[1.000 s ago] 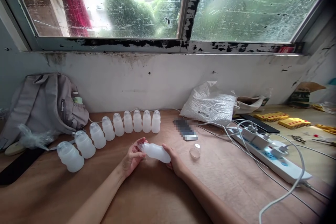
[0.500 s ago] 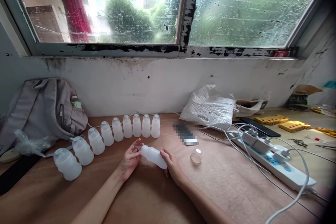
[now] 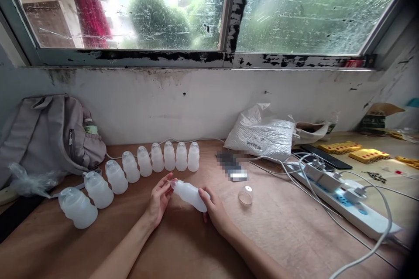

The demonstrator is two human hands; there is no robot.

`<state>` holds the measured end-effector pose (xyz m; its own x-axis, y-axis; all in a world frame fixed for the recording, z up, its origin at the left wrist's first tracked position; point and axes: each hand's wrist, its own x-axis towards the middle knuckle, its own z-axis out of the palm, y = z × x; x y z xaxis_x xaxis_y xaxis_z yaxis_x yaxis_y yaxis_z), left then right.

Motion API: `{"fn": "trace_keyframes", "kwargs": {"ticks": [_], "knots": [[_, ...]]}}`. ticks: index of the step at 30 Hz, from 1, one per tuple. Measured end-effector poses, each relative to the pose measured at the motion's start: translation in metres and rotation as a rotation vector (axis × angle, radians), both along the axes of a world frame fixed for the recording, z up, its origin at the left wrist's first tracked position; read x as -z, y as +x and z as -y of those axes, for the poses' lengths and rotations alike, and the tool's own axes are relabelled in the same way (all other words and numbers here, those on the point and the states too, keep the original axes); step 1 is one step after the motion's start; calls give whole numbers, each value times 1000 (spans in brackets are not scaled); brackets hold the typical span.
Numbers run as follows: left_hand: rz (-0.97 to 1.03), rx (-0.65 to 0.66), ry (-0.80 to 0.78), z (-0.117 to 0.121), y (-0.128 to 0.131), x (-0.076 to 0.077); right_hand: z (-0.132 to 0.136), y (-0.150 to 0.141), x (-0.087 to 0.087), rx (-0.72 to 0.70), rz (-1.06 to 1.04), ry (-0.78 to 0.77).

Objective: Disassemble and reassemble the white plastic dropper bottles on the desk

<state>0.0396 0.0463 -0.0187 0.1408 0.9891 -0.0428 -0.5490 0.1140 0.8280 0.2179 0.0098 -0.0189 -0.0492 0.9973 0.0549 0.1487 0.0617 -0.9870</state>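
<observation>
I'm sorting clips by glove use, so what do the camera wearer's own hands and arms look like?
The left hand and right hand are bare, with slim fingers and no gloves. No watch, bracelet or ring shows. The forearms taper towards the wrists, with no sleeves in view. Fingernail details are too small to tell.

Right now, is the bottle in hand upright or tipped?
Tipped. The bottle lies slantwise, its teat end at the fingers of the left hand, its base end in the right hand.
</observation>
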Motion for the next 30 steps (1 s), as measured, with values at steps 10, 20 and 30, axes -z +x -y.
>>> {"fn": "trace_keyframes", "kwargs": {"ticks": [10, 20, 30], "knots": [[-76, -35, 15, 1, 0, -1, 8, -2, -4, 45, 287, 194], [30, 7, -50, 5, 3, -3, 9, -10, 12, 135, 601, 714], [64, 63, -154, 8, 7, -12, 11, -11, 10, 224, 865, 847]]}}
